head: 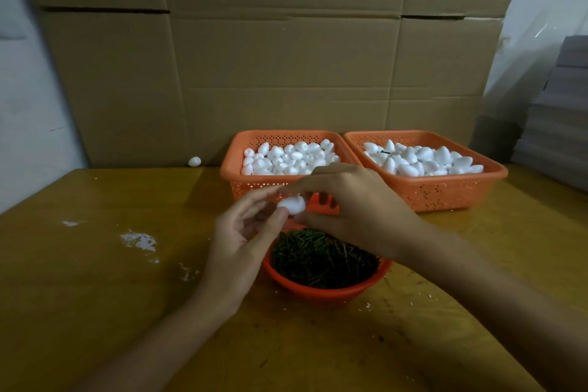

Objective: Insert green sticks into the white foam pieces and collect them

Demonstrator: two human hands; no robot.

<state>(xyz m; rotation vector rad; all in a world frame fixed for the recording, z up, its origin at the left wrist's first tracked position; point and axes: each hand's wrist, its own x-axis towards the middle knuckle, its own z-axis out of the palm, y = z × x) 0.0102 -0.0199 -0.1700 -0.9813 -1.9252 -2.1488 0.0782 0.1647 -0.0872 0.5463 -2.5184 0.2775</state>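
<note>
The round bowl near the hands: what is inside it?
A heap of green sticks fills the bowl. Its bottom is hidden under them. The left hand, holding a foam piece, and the right hand cover its far rim.

Support surface: yellow-brown wooden table (95,264), top scuffed. Two orange perforated baskets are set side by side at the rear, touching or nearly so: left basket (229,169) and right basket (445,192), both filled with white foam pieces (286,157). An orange bowl (318,292) of green sticks (321,261) is placed in front of them, nearer the table's front. White smears (140,240) are noted on the left part. Small pale crumbs (368,305) are scattered beside the bowl. One stray foam piece (194,161) is seen at the rear left edge.
</note>
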